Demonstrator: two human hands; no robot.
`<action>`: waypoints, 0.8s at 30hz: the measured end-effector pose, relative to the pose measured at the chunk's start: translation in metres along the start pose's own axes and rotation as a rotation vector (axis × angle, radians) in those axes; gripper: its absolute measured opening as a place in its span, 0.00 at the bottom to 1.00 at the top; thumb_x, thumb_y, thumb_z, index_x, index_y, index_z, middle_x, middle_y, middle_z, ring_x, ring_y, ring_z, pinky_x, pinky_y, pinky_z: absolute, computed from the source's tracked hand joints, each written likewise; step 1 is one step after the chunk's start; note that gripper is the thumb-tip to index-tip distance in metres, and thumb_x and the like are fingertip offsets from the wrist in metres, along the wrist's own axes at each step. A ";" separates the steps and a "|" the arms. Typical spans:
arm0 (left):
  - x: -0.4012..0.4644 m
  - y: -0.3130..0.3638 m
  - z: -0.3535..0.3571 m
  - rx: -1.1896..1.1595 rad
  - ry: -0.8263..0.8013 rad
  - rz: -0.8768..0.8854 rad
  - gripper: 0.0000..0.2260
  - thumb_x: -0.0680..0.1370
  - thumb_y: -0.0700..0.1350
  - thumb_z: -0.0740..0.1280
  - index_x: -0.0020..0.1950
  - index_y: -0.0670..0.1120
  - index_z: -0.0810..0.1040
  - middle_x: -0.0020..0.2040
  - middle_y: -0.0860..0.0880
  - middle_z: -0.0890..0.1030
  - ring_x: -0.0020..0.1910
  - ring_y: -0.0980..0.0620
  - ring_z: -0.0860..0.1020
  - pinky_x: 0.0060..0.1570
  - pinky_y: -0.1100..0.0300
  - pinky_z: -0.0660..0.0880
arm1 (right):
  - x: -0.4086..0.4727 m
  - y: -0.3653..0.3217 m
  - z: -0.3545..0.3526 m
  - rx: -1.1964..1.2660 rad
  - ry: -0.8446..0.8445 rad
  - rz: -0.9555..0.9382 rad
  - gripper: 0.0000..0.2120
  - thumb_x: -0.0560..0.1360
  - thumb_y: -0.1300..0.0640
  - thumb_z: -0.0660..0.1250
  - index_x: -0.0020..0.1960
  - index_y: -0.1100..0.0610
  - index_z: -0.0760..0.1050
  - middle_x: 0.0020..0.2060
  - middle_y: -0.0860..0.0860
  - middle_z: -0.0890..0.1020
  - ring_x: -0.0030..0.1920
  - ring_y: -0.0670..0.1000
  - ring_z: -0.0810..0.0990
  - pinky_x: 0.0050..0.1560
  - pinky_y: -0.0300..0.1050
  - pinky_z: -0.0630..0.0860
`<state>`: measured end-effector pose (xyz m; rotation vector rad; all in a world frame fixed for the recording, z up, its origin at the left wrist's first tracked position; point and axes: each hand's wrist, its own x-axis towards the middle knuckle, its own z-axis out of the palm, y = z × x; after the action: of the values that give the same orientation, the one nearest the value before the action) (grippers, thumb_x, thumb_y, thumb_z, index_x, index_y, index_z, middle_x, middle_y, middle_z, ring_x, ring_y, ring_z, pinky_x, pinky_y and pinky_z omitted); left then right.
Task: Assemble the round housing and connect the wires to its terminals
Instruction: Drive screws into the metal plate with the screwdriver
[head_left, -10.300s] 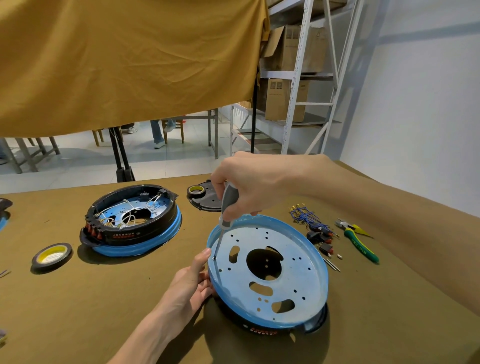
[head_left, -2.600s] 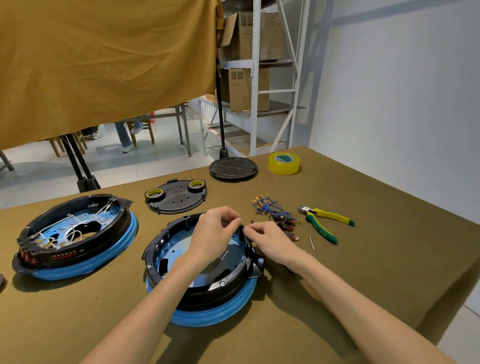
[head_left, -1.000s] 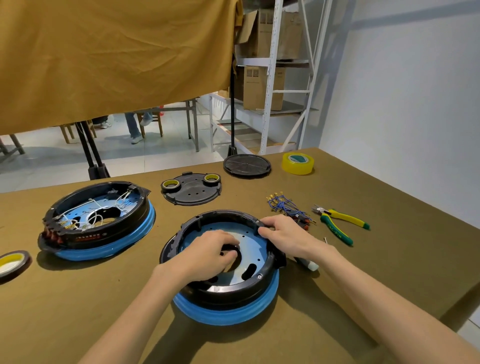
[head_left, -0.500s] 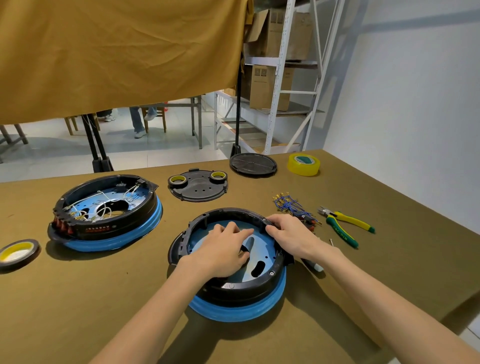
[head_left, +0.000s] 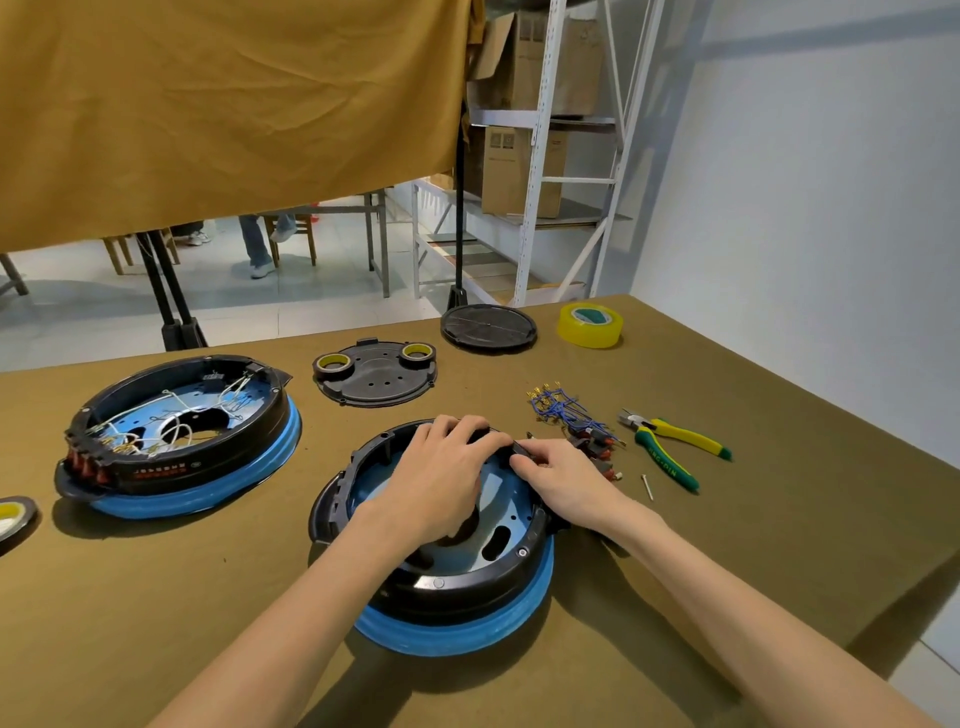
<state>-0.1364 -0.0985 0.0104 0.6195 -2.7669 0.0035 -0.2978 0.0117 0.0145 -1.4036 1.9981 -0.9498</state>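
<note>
On the olive-brown cloth of the table (head_left: 779, 519), just in front of you, the round housing with a black plastic ring on a blue base (head_left: 452, 587) sits flat, and both your hands work at its far rim. Your left hand (head_left: 441, 483) lies over the blue inner plate with the fingers curled onto the black rim, and your right hand (head_left: 563, 480) pinches something small at the same place; what it is I cannot tell, because the fingers hide it. It seems you seat a terminal part into the rim, so keep the left hand pressing the housing down, so that it does not slide on the cloth. Push the part straight, without a twist, until it sits flush. Near your right hand wait the bundle of blue wires with brass ends (head_left: 556, 405) and the small red and black connectors (head_left: 592, 447); take them one by one. A finished wired housing with white wires inside (head_left: 176, 441) stands at the left, good as a model.
</note>
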 end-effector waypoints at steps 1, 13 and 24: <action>0.002 0.001 -0.001 0.002 -0.012 -0.007 0.25 0.82 0.44 0.64 0.77 0.59 0.63 0.76 0.52 0.66 0.72 0.44 0.64 0.71 0.50 0.63 | 0.000 0.000 0.000 -0.012 0.003 0.021 0.12 0.85 0.49 0.60 0.62 0.48 0.79 0.49 0.47 0.85 0.49 0.46 0.84 0.47 0.41 0.79; -0.018 0.012 -0.015 -0.577 -0.295 -0.490 0.11 0.83 0.55 0.61 0.58 0.50 0.75 0.50 0.51 0.78 0.48 0.53 0.77 0.54 0.52 0.77 | 0.004 -0.011 0.006 -0.124 0.002 0.281 0.12 0.79 0.50 0.63 0.51 0.60 0.77 0.38 0.52 0.77 0.36 0.51 0.74 0.37 0.46 0.68; -0.009 0.006 -0.044 -0.782 -0.305 -0.562 0.15 0.85 0.49 0.60 0.70 0.50 0.78 0.55 0.51 0.82 0.51 0.55 0.80 0.52 0.57 0.75 | -0.007 -0.020 -0.027 0.724 -0.230 0.548 0.33 0.68 0.40 0.78 0.66 0.57 0.75 0.53 0.59 0.85 0.50 0.57 0.87 0.46 0.53 0.84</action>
<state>-0.1179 -0.0863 0.0504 1.1762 -2.4273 -1.2992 -0.3037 0.0205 0.0472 -0.5045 1.5005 -1.0362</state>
